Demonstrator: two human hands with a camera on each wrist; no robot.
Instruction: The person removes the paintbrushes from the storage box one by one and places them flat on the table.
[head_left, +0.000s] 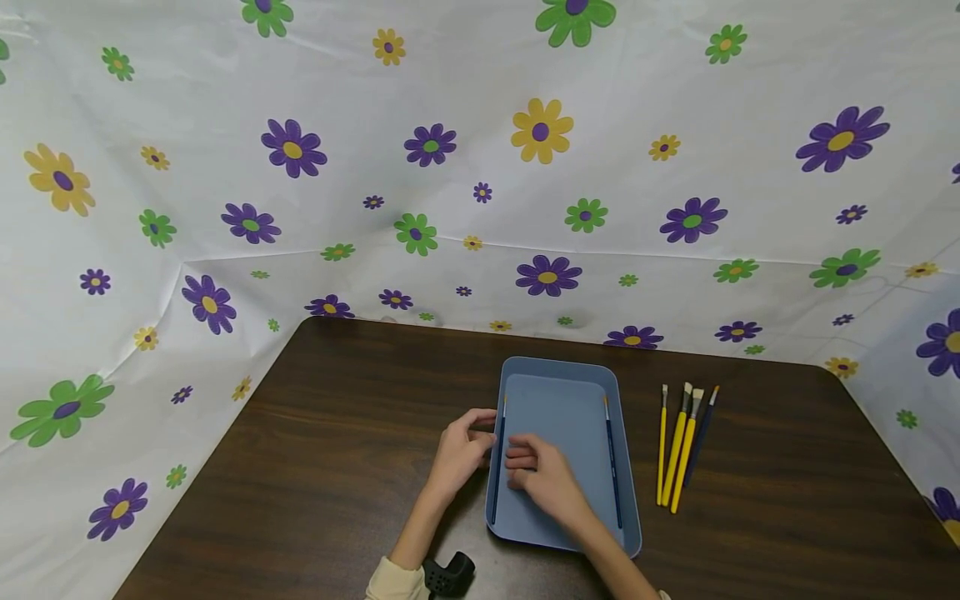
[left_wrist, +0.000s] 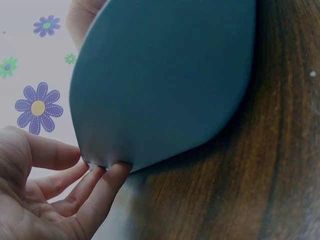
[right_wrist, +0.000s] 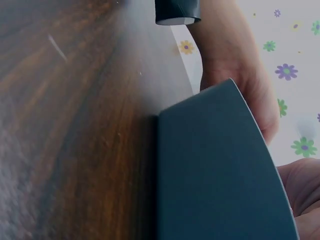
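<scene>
A blue-grey tray (head_left: 558,408) lies on the table with two thin dark paintbrushes in it. One paintbrush (head_left: 498,479) runs along the left wall, the other paintbrush (head_left: 613,467) along the right. My left hand (head_left: 457,454) grips the tray's left side, and in the left wrist view its thumb and fingertips (left_wrist: 120,170) meet at the tray's edge. Over the left half of the tray hovers my right hand (head_left: 551,479), fingers loosely bent towards the left paintbrush and holding nothing. In the right wrist view, the tray wall (right_wrist: 215,170) hides part of the hands.
To the right of the tray lie three yellow-handled paintbrushes (head_left: 676,454) and a dark blue paintbrush (head_left: 702,433). A black wrist device (head_left: 450,575) sits on the left forearm. Flowered white sheeting (head_left: 450,175) stands behind the brown wooden table (head_left: 360,383).
</scene>
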